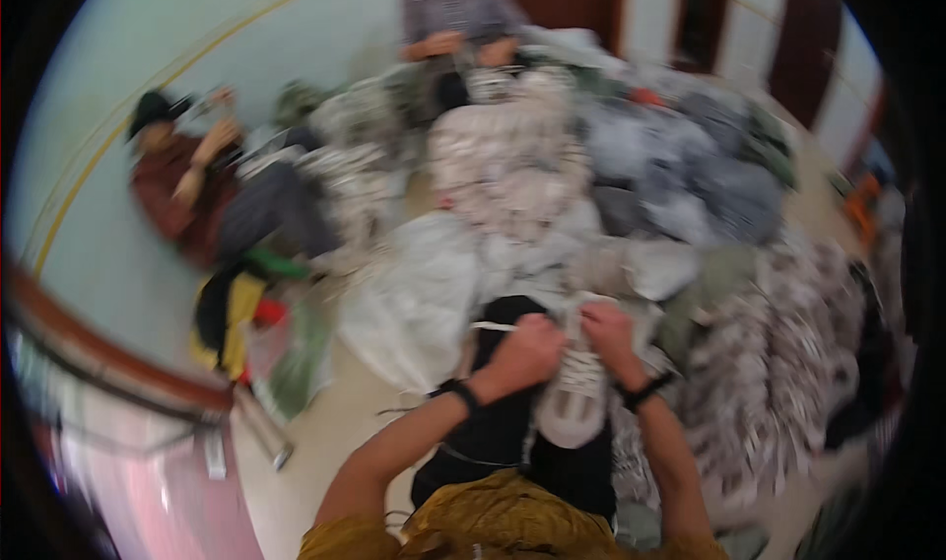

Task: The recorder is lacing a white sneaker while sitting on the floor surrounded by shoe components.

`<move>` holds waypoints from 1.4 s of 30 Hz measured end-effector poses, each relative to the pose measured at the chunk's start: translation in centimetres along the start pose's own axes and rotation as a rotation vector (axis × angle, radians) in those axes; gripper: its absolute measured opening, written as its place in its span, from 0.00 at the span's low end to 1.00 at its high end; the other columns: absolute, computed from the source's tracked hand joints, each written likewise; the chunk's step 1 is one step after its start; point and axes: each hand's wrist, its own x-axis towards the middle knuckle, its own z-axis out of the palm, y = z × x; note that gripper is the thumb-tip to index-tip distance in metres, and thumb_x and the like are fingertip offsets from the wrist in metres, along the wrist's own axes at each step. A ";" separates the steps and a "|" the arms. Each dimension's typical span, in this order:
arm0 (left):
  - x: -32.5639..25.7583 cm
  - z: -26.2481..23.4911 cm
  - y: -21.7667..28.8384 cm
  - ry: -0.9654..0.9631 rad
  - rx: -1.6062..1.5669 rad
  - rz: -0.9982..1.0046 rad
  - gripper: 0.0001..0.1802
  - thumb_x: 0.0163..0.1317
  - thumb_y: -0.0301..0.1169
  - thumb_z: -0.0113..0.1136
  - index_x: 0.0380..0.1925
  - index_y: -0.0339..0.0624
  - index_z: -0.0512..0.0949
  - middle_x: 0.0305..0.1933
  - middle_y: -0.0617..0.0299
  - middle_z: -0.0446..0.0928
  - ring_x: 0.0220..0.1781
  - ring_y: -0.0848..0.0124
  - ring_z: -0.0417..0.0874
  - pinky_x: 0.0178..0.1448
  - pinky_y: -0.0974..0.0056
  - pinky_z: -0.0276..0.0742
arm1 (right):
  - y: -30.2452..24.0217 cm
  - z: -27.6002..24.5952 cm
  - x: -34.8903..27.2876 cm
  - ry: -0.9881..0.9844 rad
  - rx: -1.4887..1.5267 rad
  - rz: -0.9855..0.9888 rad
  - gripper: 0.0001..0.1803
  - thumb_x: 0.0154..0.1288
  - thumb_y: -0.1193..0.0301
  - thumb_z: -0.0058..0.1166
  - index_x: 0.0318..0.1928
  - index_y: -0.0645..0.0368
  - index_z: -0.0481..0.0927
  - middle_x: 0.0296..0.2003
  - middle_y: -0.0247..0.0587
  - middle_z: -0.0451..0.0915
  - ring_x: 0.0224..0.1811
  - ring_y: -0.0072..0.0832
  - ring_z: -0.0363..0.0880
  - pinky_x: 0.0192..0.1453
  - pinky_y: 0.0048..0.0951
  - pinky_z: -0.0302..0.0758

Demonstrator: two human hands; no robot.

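Head view showed left hand and right hand gripping laces of a white shoe at lower centre, lacing under way, next likely pulling them snug.

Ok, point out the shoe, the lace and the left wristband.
shoe [572, 407]: head view, on its pale toe end.
lace [493, 326]: head view, on the strand stretched left of the left hand.
left wristband [464, 396]: head view, on the dark band.
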 end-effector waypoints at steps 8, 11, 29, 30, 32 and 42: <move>1.2 -0.6 1.4 -0.022 -0.070 0.043 0.04 0.47 0.24 0.54 0.26 0.41 0.72 0.25 0.57 0.72 0.36 0.60 0.73 0.47 0.55 0.66 | -0.3 0.5 -1.1 0.015 -0.091 0.078 0.05 0.44 0.70 0.50 0.24 0.57 0.76 0.28 0.38 0.74 0.33 0.35 0.75 0.33 0.35 0.72; 1.0 -0.7 1.6 -0.056 -0.079 0.010 0.05 0.47 0.23 0.54 0.27 0.40 0.73 0.26 0.56 0.72 0.36 0.60 0.73 0.49 0.55 0.65 | -0.8 1.4 -0.9 0.080 0.032 0.327 0.07 0.48 0.68 0.51 0.27 0.57 0.77 0.26 0.40 0.75 0.30 0.37 0.75 0.32 0.36 0.72; 1.0 0.2 1.2 -0.035 -0.198 -0.092 0.06 0.45 0.19 0.53 0.26 0.38 0.71 0.27 0.52 0.68 0.37 0.52 0.68 0.46 0.53 0.62 | -3.5 -0.5 2.6 -0.017 -0.072 0.281 0.20 0.43 0.74 0.53 0.42 0.56 0.75 0.25 0.34 0.70 0.32 0.31 0.70 0.40 0.30 0.63; 1.1 0.0 1.3 -0.026 -0.193 -0.080 0.06 0.46 0.19 0.53 0.26 0.37 0.71 0.27 0.52 0.68 0.37 0.52 0.68 0.46 0.53 0.62 | -3.4 0.1 1.7 -0.022 -0.041 0.255 0.13 0.43 0.73 0.52 0.35 0.54 0.75 0.27 0.35 0.69 0.36 0.33 0.69 0.40 0.32 0.63; 1.1 -0.1 1.1 -0.019 -0.193 -0.070 0.05 0.46 0.19 0.53 0.26 0.37 0.71 0.28 0.51 0.67 0.37 0.52 0.68 0.46 0.52 0.62 | -3.4 1.0 1.2 0.050 -0.033 0.223 0.12 0.43 0.73 0.52 0.33 0.54 0.74 0.27 0.35 0.68 0.36 0.33 0.69 0.41 0.32 0.63; 1.6 -1.2 1.0 -0.046 -0.094 0.021 0.06 0.52 0.25 0.56 0.31 0.39 0.76 0.30 0.51 0.74 0.38 0.54 0.73 0.46 0.55 0.68 | -3.2 1.7 1.0 0.164 0.039 0.244 0.10 0.41 0.73 0.55 0.29 0.55 0.73 0.27 0.37 0.67 0.37 0.34 0.67 0.41 0.32 0.63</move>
